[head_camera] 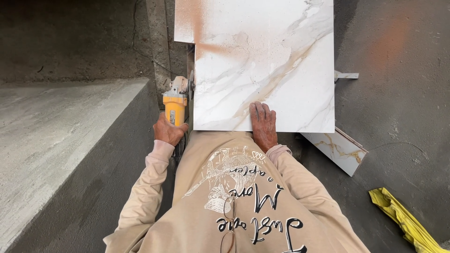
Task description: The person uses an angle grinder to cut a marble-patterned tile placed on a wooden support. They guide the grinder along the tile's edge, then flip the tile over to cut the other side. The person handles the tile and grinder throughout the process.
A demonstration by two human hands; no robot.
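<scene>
Left hand (168, 130) wrapped around the yellow angle grinder (175, 107), disc at the marble-look tile (265, 65), its nine o'clock edge. Right hand (263, 124) flat, fingers together, pinning the six o'clock edge. I judge the cut mid-run; next needs steady forward feed.

Qty: 1 large marble-look tile (265, 65); beside it, 1 yellow angle grinder (176, 104), 2 tile offcuts (338, 147), 1 yellow cloth (403, 218).

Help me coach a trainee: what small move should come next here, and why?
Probably ease the yellow grinder further forward along the marble-look tile: its disc sits at the tile's left edge below a notch, the left hand grips it, and the right hand presses the tile flat.
</scene>
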